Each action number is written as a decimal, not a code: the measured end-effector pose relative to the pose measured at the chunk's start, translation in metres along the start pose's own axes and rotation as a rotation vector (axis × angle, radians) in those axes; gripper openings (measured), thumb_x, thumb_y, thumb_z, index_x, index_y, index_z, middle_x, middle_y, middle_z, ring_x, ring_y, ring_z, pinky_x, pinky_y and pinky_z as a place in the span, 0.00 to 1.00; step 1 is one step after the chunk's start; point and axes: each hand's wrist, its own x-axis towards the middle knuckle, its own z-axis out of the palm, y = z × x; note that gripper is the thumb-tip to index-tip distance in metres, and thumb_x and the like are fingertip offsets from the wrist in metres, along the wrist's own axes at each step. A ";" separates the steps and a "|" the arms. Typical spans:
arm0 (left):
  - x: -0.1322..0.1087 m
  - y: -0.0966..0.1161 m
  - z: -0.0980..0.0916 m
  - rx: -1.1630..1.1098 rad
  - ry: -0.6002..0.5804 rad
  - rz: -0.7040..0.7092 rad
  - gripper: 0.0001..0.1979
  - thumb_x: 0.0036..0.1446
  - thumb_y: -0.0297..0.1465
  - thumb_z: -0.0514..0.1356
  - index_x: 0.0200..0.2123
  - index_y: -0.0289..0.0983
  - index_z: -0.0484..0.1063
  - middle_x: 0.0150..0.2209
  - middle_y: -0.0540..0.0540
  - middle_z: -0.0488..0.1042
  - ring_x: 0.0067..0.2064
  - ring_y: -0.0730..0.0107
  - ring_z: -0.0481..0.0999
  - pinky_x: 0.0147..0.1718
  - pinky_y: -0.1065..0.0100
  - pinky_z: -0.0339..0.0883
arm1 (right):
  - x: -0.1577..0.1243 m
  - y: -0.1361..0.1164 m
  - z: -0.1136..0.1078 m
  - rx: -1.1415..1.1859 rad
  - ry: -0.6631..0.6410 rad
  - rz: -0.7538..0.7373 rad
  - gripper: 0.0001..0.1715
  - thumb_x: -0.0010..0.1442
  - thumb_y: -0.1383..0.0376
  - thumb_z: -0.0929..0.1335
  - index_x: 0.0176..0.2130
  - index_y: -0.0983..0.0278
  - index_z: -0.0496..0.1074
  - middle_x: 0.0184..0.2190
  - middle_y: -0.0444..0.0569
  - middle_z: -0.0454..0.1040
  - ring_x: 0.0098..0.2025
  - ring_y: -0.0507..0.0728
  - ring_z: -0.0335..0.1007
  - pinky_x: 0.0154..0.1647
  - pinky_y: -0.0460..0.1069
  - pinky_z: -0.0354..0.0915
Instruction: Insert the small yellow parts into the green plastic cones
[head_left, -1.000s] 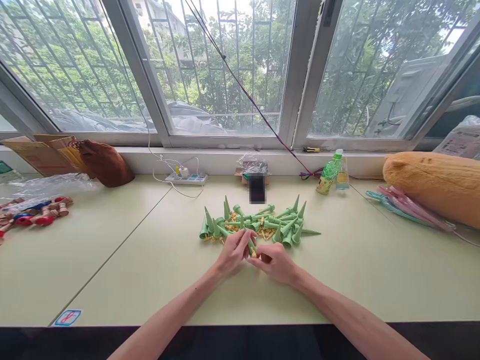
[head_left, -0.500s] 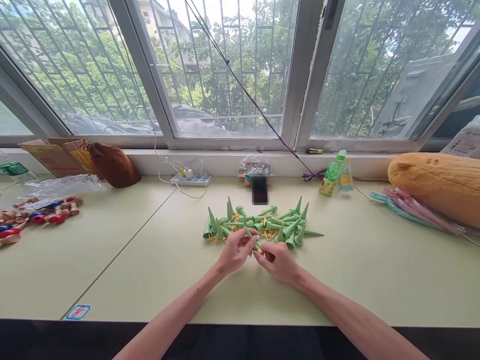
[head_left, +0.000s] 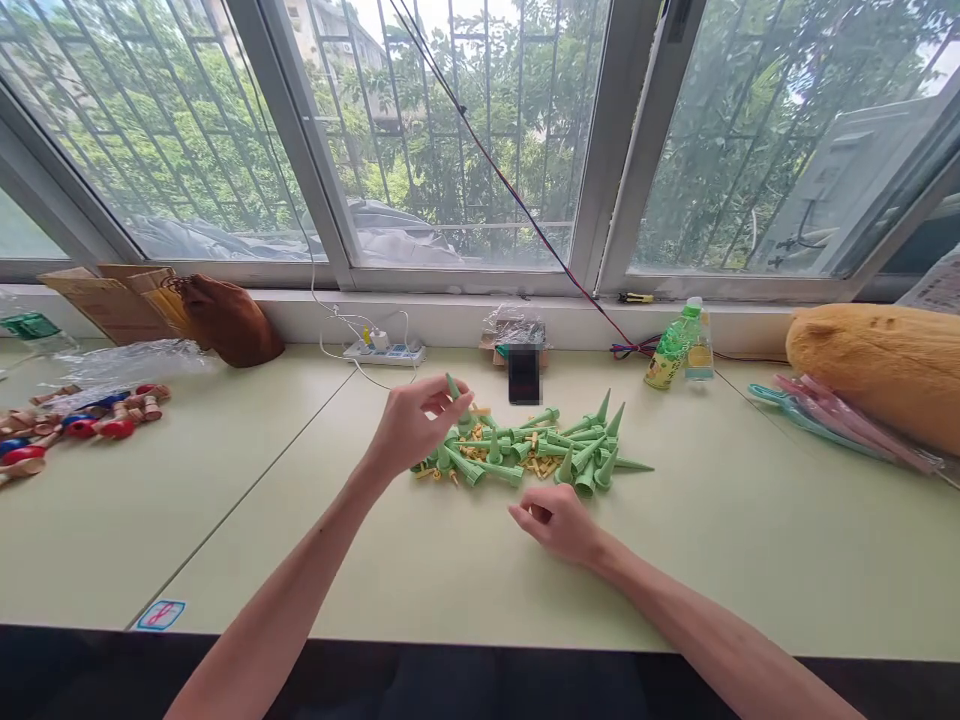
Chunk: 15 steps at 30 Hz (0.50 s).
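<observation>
While your forearms reach in over the near edge of the counter [head_left: 390,570], a small sticker [head_left: 160,615] with blue and red marks lies near that edge, off to the left. Your right hand [head_left: 562,522] rests just in front of the pile, its fingers loosely curled; you cannot tell from here whether anything sits inside the curl. Your left hand [head_left: 412,430] is over the pile's left end, pinching a green spike [head_left: 451,386] between thumb and fingers, the tip poking up past them.

Before you, mid-counter, the green spikes [head_left: 581,458] lie heaped, some standing point up, others on their sides and crossing one another. Among them you see yellow pegs [head_left: 538,467], scattered in the gaps and along the front. Your left hand hides part of this end.

Farther left you have wooden toys [head_left: 116,425] with red and blue parts, and behind them clear plastic [head_left: 135,362]. To your right, pink and teal packets [head_left: 832,410] lie in front of a tan plush [head_left: 877,350].

Beyond the pile stands a dark, blurred object [head_left: 523,376], with a green-capped-looking bottle [head_left: 670,350] to its right and a power strip [head_left: 384,353] to its left. A brown pouch [head_left: 236,325] leans by cardboard [head_left: 112,305]. Past the sill, barred windows [head_left: 465,150] show you trees.
</observation>
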 end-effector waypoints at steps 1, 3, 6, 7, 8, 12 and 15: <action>0.012 -0.006 -0.007 0.027 0.040 -0.037 0.13 0.58 0.40 0.62 0.34 0.34 0.77 0.28 0.46 0.78 0.28 0.69 0.78 0.32 0.70 0.74 | 0.000 0.000 0.000 -0.005 -0.003 0.001 0.21 0.62 0.64 0.65 0.21 0.63 0.57 0.16 0.37 0.51 0.19 0.47 0.46 0.22 0.45 0.48; 0.032 -0.023 -0.017 0.100 0.114 -0.109 0.15 0.56 0.41 0.63 0.34 0.34 0.79 0.25 0.47 0.78 0.26 0.68 0.78 0.30 0.69 0.73 | 0.000 0.000 0.000 -0.014 -0.009 0.004 0.21 0.63 0.64 0.65 0.21 0.63 0.56 0.16 0.37 0.51 0.19 0.48 0.46 0.23 0.45 0.48; 0.051 -0.054 -0.022 0.204 0.131 -0.203 0.16 0.53 0.42 0.63 0.32 0.34 0.80 0.24 0.46 0.78 0.27 0.65 0.78 0.30 0.68 0.72 | 0.000 0.000 0.000 -0.021 -0.020 0.014 0.21 0.63 0.64 0.64 0.21 0.62 0.55 0.16 0.37 0.51 0.19 0.48 0.46 0.23 0.45 0.48; 0.054 -0.063 -0.022 0.207 0.112 -0.231 0.15 0.52 0.42 0.63 0.32 0.34 0.80 0.26 0.45 0.80 0.29 0.64 0.79 0.31 0.68 0.72 | 0.001 0.000 0.000 -0.021 -0.029 0.018 0.22 0.63 0.64 0.64 0.21 0.62 0.55 0.16 0.37 0.51 0.20 0.48 0.46 0.23 0.45 0.48; 0.056 -0.071 -0.022 0.201 0.083 -0.264 0.15 0.51 0.41 0.63 0.32 0.34 0.80 0.27 0.44 0.80 0.30 0.63 0.80 0.31 0.68 0.72 | 0.001 0.000 0.000 -0.022 -0.032 0.020 0.22 0.63 0.64 0.64 0.21 0.62 0.55 0.16 0.37 0.51 0.20 0.48 0.46 0.23 0.45 0.48; 0.057 -0.089 -0.016 0.273 -0.084 -0.432 0.14 0.50 0.40 0.62 0.33 0.35 0.80 0.28 0.44 0.81 0.35 0.61 0.81 0.29 0.71 0.70 | 0.001 -0.001 -0.001 -0.021 -0.044 0.024 0.21 0.63 0.64 0.64 0.21 0.62 0.55 0.16 0.37 0.51 0.20 0.48 0.46 0.23 0.45 0.48; 0.059 -0.092 -0.011 0.314 -0.174 -0.500 0.13 0.49 0.38 0.62 0.29 0.34 0.80 0.27 0.43 0.81 0.35 0.61 0.81 0.25 0.72 0.67 | 0.001 -0.002 -0.001 -0.022 -0.053 0.030 0.22 0.64 0.64 0.64 0.20 0.62 0.55 0.16 0.37 0.51 0.19 0.48 0.46 0.23 0.46 0.48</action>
